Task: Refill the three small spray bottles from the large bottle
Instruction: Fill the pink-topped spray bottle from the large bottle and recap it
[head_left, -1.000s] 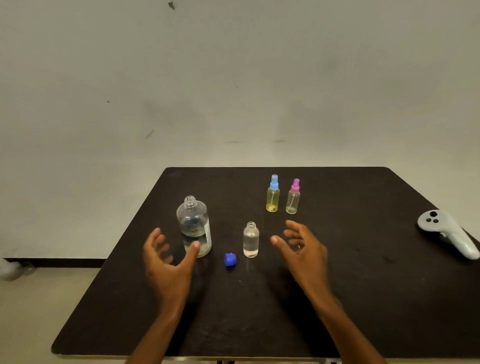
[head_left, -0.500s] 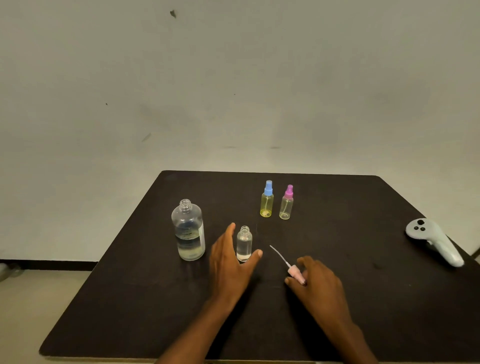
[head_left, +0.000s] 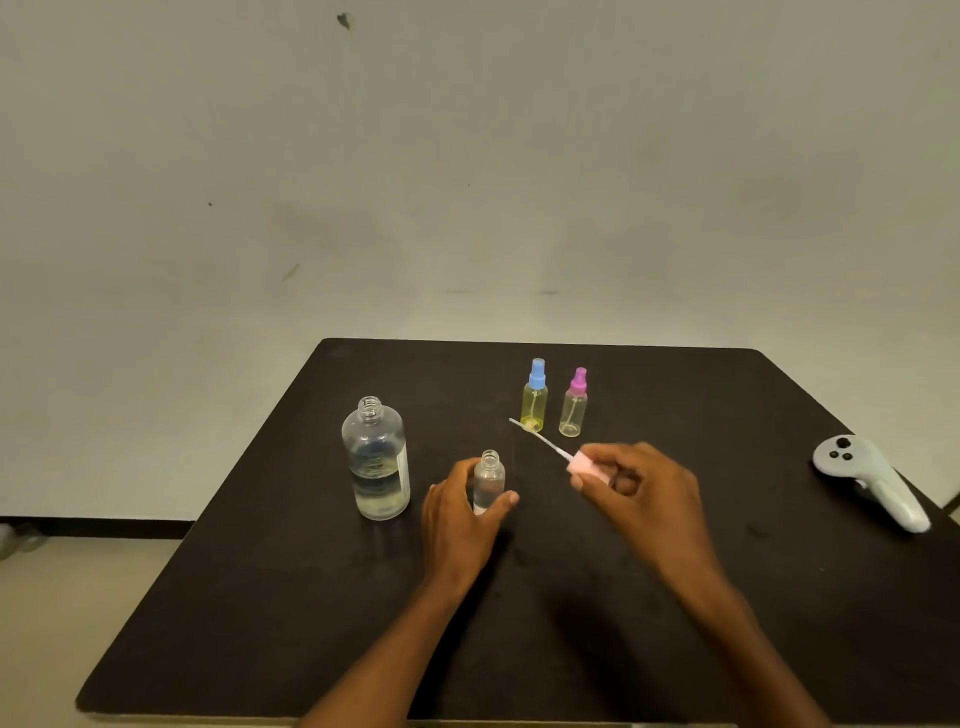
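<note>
Head view: a second ago both hands hover open near the bottles. Now the left hand (head_left: 457, 525) wraps thumb and fingers round the open bottle (head_left: 489, 480), which stands on the table (head_left: 675, 649) just right of the big bottle (head_left: 376, 462). The right hand (head_left: 644, 493) pinches the pink sprayer (head_left: 584, 464), lifted off the table where it lay half a second ago, dip tube (head_left: 535, 436) pointing up-left. My read: the pour into this one looks done and the step in hand is refitting the sprayer, so the tube goes into the neck next. Big bottle is uncapped, roughly half full. Blue-top bottle (head_left: 534, 400) and purple-top bottle (head_left: 573, 408) stand capped at the back, side by side, unmoved; their fill can't be read. Hidden: the blue cap seen a second ago is out of sight, probably behind the left hand. Fingers cover the open bottle's lower half, so its level is unclear. The tube tip overlaps the blue-top bottle's base; contact or line of sight, can't tell. Nozzle direction is buried in the right hand. Controller (head_left: 872, 483) lies near the right table edge, well apart.
</note>
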